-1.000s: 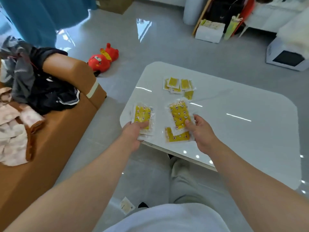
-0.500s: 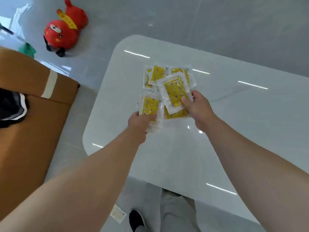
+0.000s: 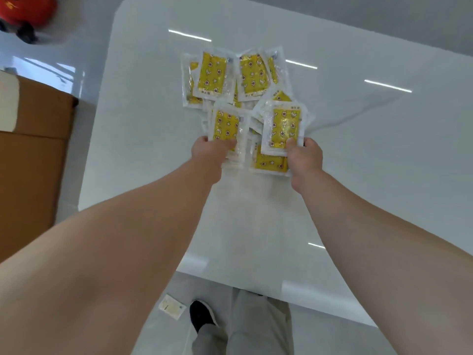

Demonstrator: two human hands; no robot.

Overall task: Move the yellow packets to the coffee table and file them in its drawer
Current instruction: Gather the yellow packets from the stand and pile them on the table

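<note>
My left hand (image 3: 210, 155) grips a stack of yellow packets in clear wrappers (image 3: 226, 126) by its near end. My right hand (image 3: 303, 156) pinches another small stack of yellow packets (image 3: 284, 125), with one more packet (image 3: 268, 163) sticking out below it. Both hands hover over the white glossy coffee table (image 3: 358, 162). Just beyond them lies a loose pile of yellow packets (image 3: 230, 75) on the tabletop. The held stacks overlap the near edge of that pile. No drawer shows in this view.
A brown sofa arm (image 3: 33, 149) stands left of the table. A red plush toy (image 3: 23, 14) lies on the grey floor at the top left. A small packet (image 3: 172, 306) lies on the floor beside my dark shoe (image 3: 202, 316).
Both hands have carried their packets forward over the table, up to the pile lying there. The camera has tilted down and closer to the tabletop.
</note>
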